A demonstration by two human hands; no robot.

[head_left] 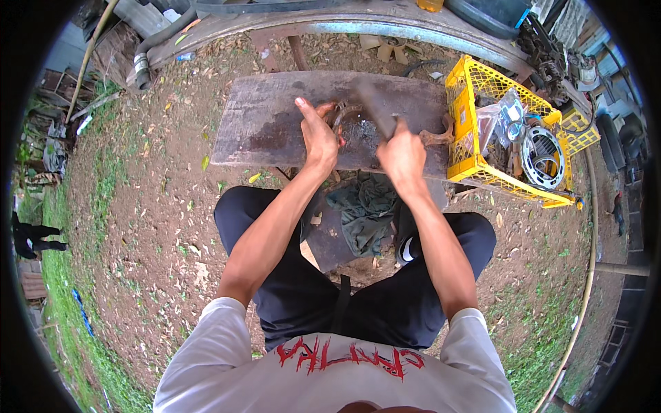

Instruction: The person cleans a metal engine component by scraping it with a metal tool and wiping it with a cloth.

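My left hand (319, 136), its thumb raised, steadies a curved rusty metal part (348, 109) on the dark wooden bench (258, 124). The fingers curl around the part's left side and are partly hidden. In my right hand (403, 157) is a flat grey bar (375, 109), smeared by motion, possibly a file. It slants up and left from my fist, over the bench beside the curved part. Pale specks lie on the wood between my hands. A second rusty part with a forked end (438, 135) rests at the bench's right end.
A yellow plastic crate (463, 131) stands against the bench's right end, holding plastic bags and a round metal ring part (543, 157). Dark green cloth (365, 213) lies between my knees. Beyond the bench runs a long metal-edged table (385, 29). Leaf-strewn dirt (172, 199) surrounds me.
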